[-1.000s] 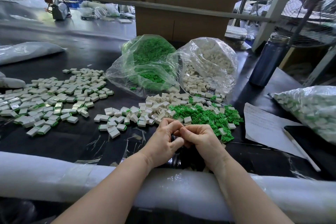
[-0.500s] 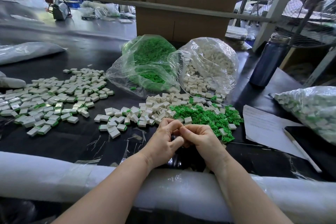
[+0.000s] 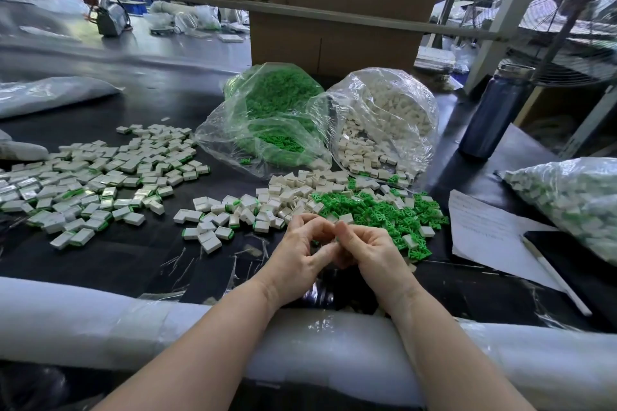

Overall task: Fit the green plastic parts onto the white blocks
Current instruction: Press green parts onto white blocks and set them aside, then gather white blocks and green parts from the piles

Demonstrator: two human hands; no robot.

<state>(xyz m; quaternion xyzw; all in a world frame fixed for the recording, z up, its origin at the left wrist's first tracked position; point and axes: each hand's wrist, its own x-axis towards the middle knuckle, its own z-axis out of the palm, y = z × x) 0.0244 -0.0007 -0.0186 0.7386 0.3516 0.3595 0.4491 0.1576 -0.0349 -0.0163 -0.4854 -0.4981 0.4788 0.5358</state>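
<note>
My left hand [image 3: 298, 252] and my right hand [image 3: 372, 252] meet fingertip to fingertip low over the black table, just in front of the loose piles. Both have curled fingers and pinch one small piece between them; it is almost fully hidden, with only a pale sliver showing. Loose green plastic parts [image 3: 377, 210] lie in a heap just beyond my right hand. Bare white blocks [image 3: 293, 190] spread beyond my left hand. White blocks with green fitted [image 3: 93, 177] cover the table at the left.
An open bag of green parts [image 3: 277, 110] and an open bag of white blocks [image 3: 390, 110] lie behind the piles. At the right are a dark bottle [image 3: 494, 110], a paper sheet [image 3: 484, 227], a pen [image 3: 554, 277] and a filled bag [image 3: 574, 197]. A foam roll [image 3: 100, 320] pads the near edge.
Both hands stay in the same spot. The fingertips have shifted slightly around the small piece held between them.
</note>
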